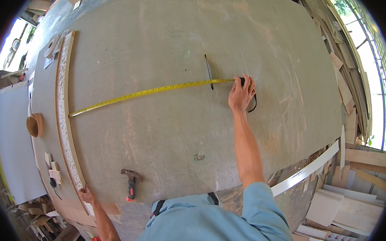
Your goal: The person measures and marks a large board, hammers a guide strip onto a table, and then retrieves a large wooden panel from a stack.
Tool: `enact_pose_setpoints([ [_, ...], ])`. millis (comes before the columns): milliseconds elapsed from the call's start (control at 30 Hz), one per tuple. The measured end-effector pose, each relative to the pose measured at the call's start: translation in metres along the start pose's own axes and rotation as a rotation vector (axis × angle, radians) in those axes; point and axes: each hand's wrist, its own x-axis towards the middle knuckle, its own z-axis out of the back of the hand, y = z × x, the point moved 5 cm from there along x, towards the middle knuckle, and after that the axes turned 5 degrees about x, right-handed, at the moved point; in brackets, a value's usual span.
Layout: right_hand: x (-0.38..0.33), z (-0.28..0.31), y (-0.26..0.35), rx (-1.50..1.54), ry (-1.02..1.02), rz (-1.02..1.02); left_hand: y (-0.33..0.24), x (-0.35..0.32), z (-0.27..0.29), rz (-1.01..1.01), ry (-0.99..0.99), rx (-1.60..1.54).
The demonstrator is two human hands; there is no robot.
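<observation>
My right hand (242,94) is closed around a dark tape measure (242,81) on the large grey-green board. Its yellow blade (151,91) stretches left across the board to a long wood-edged strip with a speckled white face (65,76). Down at that strip's near end, my left hand (86,195) has its fingers curled on the edge. Beneath the blade, just left of my right hand, lies a slim pen-like tool (208,70), grey with black ends. A hammer (130,183) with a black-and-red handle rests near the board's front edge, between my arms.
Left of the strip are a roll of tape (52,45), a round brown wooden piece (34,125) and several small pale blocks (55,174). Stacked boards (341,207) and wood offcuts line the right side. A pale sheet (17,142) stands at far left.
</observation>
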Motion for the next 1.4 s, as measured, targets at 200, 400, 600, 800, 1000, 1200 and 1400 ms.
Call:
enact_pose_setpoints([
  [200, 0.003, 0.001, 0.003, 0.007, -0.011, 0.005, -0.010, 0.003, -0.004, 0.083, -0.038, -0.114],
  [400, 0.002, 0.002, 0.003, -0.008, -0.012, 0.007, -0.005, 0.006, -0.016, -0.005, -0.051, -0.279],
  [600, 0.001, -0.002, 0.005, -0.008, -0.004, 0.015, -0.008, -0.003, -0.014, 0.077, -0.047, -0.276],
  [800, 0.000, -0.003, 0.000, 0.002, -0.001, 0.015, -0.032, -0.018, -0.006, 0.114, -0.046, -0.212],
  [1000, 0.002, 0.000, 0.003, 0.015, -0.006, 0.017, -0.031, -0.021, -0.004, 0.117, -0.068, -0.206],
  [1200, 0.001, 0.000, 0.002, 0.014, 0.001, 0.013, -0.037, -0.026, -0.003, 0.087, -0.129, -0.189],
  [1400, 0.001, -0.001, 0.002, -0.007, 0.026, 0.000, -0.039, -0.030, -0.003, 0.146, -0.115, -0.072],
])
